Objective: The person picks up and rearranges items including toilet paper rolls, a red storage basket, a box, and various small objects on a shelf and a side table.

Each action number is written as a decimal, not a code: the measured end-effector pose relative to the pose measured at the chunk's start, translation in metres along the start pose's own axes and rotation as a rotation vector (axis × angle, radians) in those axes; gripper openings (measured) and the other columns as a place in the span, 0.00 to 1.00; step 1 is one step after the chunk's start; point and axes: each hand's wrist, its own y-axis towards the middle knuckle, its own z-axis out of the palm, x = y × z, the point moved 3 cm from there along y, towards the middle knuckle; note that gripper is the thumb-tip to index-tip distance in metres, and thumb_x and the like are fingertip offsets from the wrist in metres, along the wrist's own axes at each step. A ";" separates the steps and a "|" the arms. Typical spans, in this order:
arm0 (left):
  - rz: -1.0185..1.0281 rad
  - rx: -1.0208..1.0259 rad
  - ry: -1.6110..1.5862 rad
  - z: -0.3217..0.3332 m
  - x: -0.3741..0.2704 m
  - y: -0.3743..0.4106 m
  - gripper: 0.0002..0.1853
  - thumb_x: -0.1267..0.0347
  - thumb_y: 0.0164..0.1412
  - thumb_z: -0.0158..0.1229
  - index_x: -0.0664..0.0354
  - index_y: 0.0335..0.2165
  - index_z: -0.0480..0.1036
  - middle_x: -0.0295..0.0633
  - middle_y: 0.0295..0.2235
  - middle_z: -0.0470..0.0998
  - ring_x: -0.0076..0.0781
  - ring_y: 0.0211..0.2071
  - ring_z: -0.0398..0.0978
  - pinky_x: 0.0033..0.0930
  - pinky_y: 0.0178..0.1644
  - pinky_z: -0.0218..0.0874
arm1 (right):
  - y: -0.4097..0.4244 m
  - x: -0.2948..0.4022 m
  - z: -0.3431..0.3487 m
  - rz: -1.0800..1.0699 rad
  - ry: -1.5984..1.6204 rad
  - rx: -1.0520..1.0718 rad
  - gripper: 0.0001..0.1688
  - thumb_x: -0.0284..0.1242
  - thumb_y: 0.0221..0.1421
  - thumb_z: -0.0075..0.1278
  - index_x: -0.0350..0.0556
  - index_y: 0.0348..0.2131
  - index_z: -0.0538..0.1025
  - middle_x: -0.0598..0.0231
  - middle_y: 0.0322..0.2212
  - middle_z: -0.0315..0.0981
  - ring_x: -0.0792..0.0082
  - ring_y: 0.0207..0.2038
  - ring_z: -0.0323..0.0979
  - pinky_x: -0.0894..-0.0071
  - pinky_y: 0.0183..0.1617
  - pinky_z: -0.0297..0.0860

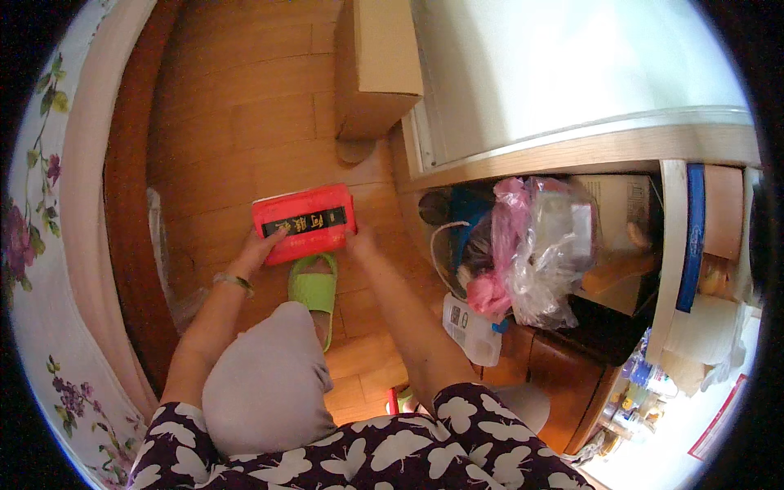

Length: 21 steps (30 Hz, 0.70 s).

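A red box [306, 202] with a black band bearing gold writing is held out above the wooden floor, slightly tilted. My left hand [256, 250] grips its near left corner, with the thumb on the top face. At the right end, my right hand [361, 240] holds the box by its edge; most of those fingers are hidden under or behind it. Just below the box a green slipper [313, 291] on my foot shows.
A tall cardboard box [386, 55] stands ahead. To the right, an open shelf compartment holds plastic bags [530, 245] and another cardboard box [618, 245]. A white plastic container [471, 331] sits before a brown cabinet [563, 380]. Floral fabric [46, 245] hangs at left.
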 end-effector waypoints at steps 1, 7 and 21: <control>0.007 0.024 0.019 0.008 0.002 0.009 0.23 0.63 0.54 0.59 0.61 0.47 0.66 0.37 0.41 0.73 0.27 0.40 0.71 0.30 0.45 0.64 | 0.004 -0.030 -0.010 -0.080 -0.006 -0.054 0.21 0.29 0.51 0.48 0.43 0.46 0.69 0.52 0.36 0.73 0.60 0.38 0.71 0.66 0.43 0.67; -0.081 0.016 -0.183 -0.019 0.012 0.004 0.26 0.57 0.54 0.57 0.58 0.48 0.65 0.38 0.42 0.73 0.31 0.41 0.72 0.34 0.47 0.62 | -0.046 0.039 -0.013 0.152 -0.197 0.031 0.20 0.32 0.54 0.45 0.45 0.46 0.69 0.53 0.34 0.74 0.62 0.35 0.72 0.67 0.40 0.67; -0.073 0.147 -0.079 0.030 -0.027 0.024 0.27 0.55 0.53 0.59 0.62 0.46 0.68 0.40 0.41 0.74 0.30 0.41 0.72 0.32 0.45 0.63 | 0.019 -0.082 -0.019 0.163 -0.093 0.000 0.18 0.33 0.53 0.46 0.42 0.42 0.72 0.49 0.33 0.74 0.53 0.37 0.71 0.58 0.42 0.66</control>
